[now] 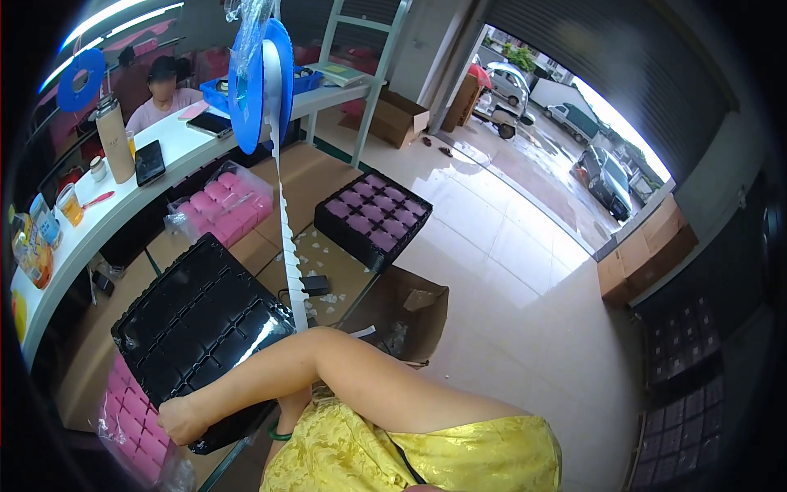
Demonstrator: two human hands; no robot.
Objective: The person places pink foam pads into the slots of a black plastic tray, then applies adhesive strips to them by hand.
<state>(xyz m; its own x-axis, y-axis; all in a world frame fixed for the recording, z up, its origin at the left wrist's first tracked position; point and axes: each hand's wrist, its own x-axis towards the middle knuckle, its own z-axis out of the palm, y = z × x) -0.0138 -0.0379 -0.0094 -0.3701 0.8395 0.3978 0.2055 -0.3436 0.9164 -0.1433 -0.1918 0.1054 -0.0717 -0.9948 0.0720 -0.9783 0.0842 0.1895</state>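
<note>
My right hand point(182, 421) reaches across from the right, its fingers curled at the near left corner of a black plastic tray point(197, 324). The tray has molded rows of ridges and lies tilted on the bench, its near edge partly behind my forearm. Below that hand is a clear-wrapped pack of pink pieces point(135, 418). Of my left arm only a stretch with a green bangle point(281, 435) shows, behind my right forearm; the left hand's fingers are hidden. Farther off stands a black tray filled with pink pieces point(373, 215) in its compartments.
A blue reel point(283, 82) hangs with a white notched strip point(283, 205) running down to the bench. A second pink pack point(225, 205) lies behind. A white shelf point(98, 213) holds a flask, phone and cup. An open carton point(410, 316) stands beside the bench; a person point(160, 102) sits beyond.
</note>
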